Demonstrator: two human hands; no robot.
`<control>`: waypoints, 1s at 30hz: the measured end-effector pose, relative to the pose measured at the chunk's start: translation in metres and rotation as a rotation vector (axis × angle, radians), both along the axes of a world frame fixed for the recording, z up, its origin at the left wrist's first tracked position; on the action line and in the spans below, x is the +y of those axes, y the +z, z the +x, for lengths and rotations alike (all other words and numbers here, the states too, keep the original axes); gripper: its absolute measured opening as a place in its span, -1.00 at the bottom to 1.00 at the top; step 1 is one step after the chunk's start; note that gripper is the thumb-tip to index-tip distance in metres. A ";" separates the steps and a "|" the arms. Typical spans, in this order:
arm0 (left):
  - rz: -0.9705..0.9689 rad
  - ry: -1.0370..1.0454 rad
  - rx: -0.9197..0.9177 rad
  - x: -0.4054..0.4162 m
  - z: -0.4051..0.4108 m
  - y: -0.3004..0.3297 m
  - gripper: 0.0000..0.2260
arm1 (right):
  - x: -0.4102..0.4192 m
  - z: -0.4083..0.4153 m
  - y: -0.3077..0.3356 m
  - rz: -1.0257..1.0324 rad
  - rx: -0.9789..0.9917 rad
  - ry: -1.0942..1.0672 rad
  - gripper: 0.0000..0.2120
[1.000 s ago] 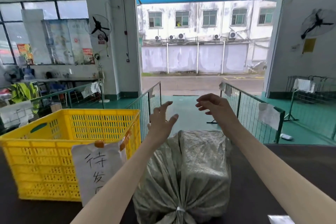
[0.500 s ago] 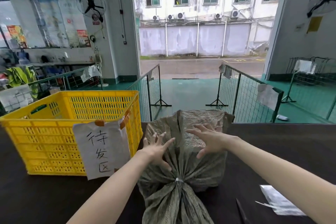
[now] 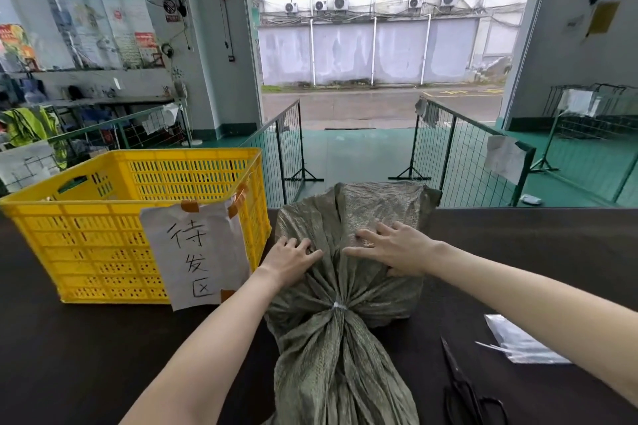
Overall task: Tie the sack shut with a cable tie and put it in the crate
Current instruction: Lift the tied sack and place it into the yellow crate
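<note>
Sack (image 3: 345, 286) lies on the table (image 3: 69, 355) just right of the crate (image 3: 103, 217), neck cinched by the tie (image 3: 337, 306). My left hand (image 3: 290, 259) and right hand (image 3: 397, 252) lie spread on top — I judge to seat a lift grip.

Crate (image 3: 103, 252) stands open-topped just left of the sack (image 3: 345, 338) — scissors (image 3: 461, 386) lie right.

Both hands, left (image 3: 291, 257) and right (image 3: 397, 250), rest spread on the tied green sack (image 3: 345, 286) lying on the dark bench (image 3: 86, 355). A white cable tie (image 3: 337, 306) cinches its neck. The yellow crate (image 3: 121, 217) stands just beside it.
</note>
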State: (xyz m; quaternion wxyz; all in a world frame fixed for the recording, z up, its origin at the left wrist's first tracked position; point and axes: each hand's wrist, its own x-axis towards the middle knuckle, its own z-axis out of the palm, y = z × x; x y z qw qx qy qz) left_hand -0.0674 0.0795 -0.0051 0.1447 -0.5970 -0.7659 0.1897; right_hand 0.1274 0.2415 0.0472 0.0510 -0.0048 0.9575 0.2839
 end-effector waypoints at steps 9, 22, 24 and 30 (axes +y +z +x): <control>0.196 -0.041 -0.126 -0.004 0.000 0.008 -0.67 | -0.008 -0.013 0.002 0.180 0.110 0.164 -0.64; 0.894 0.144 -0.762 0.036 -0.012 0.102 -0.93 | 0.022 -0.031 0.109 0.107 0.453 -0.134 -0.72; 0.987 0.180 -0.835 0.048 -0.018 0.125 -0.93 | 0.026 -0.037 0.123 0.110 0.519 -0.189 -0.72; 0.980 0.270 -0.970 0.072 -0.036 0.164 -0.87 | 0.039 -0.056 0.141 -0.170 0.642 -0.424 -0.74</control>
